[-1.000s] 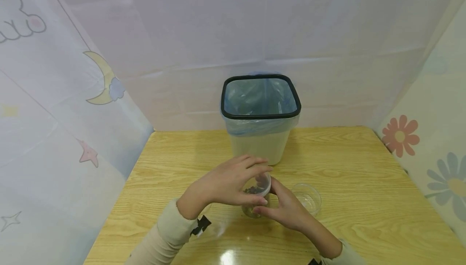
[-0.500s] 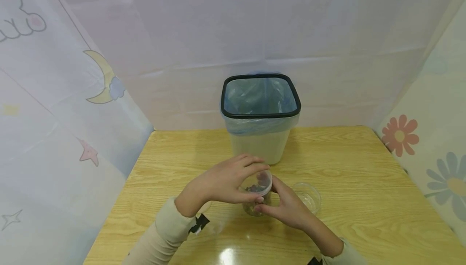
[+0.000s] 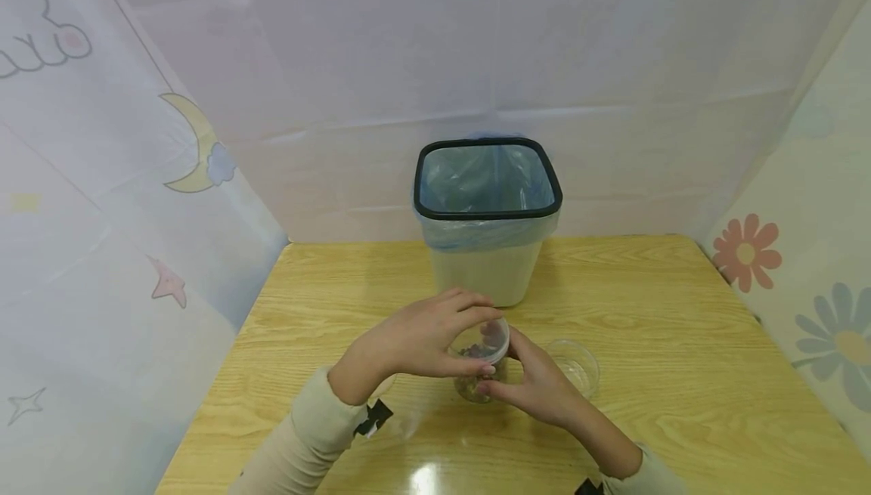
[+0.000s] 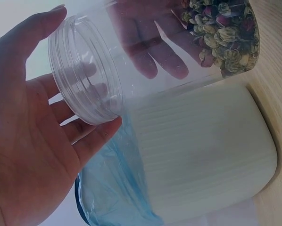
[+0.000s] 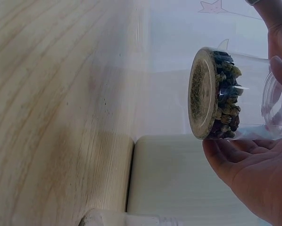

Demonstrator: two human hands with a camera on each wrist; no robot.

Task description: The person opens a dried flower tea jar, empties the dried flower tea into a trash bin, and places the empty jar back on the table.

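Note:
My right hand (image 3: 537, 385) grips a clear jar (image 3: 469, 388) near the middle of the table. Its fingers show through the wall in the left wrist view. Dried flower buds (image 4: 226, 35), greenish with some dark red ones, fill the jar's bottom part. My left hand (image 3: 425, 336) reaches over the top, thumb and fingertips round the clear ringed rim (image 4: 84, 70). In the right wrist view the jar's round base (image 5: 202, 94) is in sight, with the buds against it.
Behind the hands stands a white bin (image 3: 486, 268) with a black rim and a blue bag liner. A clear round dish (image 3: 574, 370) lies right of the jar. Part of a clear round edge (image 3: 386, 387) shows by the left wrist. Printed cloth walls enclose the wooden table (image 3: 646, 314).
Both hands stay on the jar. The jar and hands shift only very slightly upward in the head view; nothing is let go.

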